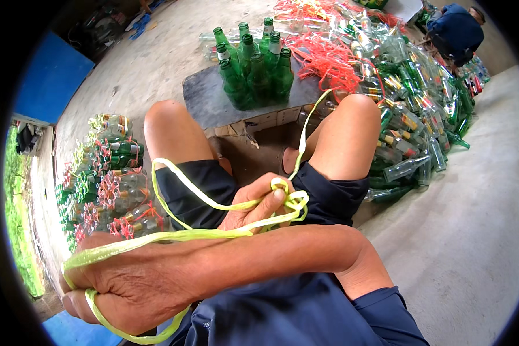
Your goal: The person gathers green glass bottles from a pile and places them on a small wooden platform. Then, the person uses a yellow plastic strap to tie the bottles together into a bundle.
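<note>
My right arm crosses in front of my body to the left. At its end, my right hand (125, 285) grips yellow-green plastic twine (155, 238), which loops around the fingers. Beyond that forearm, my left hand (259, 201) pinches a looped bunch of the same twine between thumb and fingers. One strand rises from there past my knee toward a tangle of red plastic twine (324, 60). In front of my knees, a cluster of green glass bottles (257, 73) stands upright on a low dark-topped board (199, 95).
A large heap of loose glass bottles (411, 112) lies on the right. Bundles of tied bottles (112, 173) are stacked at the left. Another person (456, 34) is bent over near the heap's far end. A blue panel (52, 78) stands beside a bright opening.
</note>
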A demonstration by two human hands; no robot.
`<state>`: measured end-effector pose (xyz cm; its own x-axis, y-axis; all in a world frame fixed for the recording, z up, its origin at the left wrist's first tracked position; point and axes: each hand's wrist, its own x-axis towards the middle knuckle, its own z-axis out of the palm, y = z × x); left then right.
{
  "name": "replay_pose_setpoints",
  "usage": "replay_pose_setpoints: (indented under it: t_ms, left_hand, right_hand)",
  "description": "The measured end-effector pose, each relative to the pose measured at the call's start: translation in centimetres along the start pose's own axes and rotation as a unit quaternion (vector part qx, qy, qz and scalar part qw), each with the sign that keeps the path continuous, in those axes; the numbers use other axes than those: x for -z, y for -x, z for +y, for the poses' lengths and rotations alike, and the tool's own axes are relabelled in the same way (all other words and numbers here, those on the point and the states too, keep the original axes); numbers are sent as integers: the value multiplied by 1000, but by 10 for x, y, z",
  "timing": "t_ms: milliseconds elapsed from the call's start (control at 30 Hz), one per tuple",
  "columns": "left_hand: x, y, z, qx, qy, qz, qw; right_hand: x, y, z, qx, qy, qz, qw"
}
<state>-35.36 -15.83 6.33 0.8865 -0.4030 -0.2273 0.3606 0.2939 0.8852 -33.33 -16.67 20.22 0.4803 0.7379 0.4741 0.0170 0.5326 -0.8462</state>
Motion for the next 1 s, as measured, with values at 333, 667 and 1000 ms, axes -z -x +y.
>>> replay_pose_setpoints:
  t_ms: [333,667,1000]
  left_hand:
    - [69,3,-42,-60,63,180,980]
    - [105,-20,37,-265,-4,279,923]
    - [119,-9,64,-243,85,199,946]
  right_hand:
    - [50,5,1,-36,-76,67,994]
    - [161,108,19,-51,-209,157,964]
    - [194,149,99,-304,266,269,874]
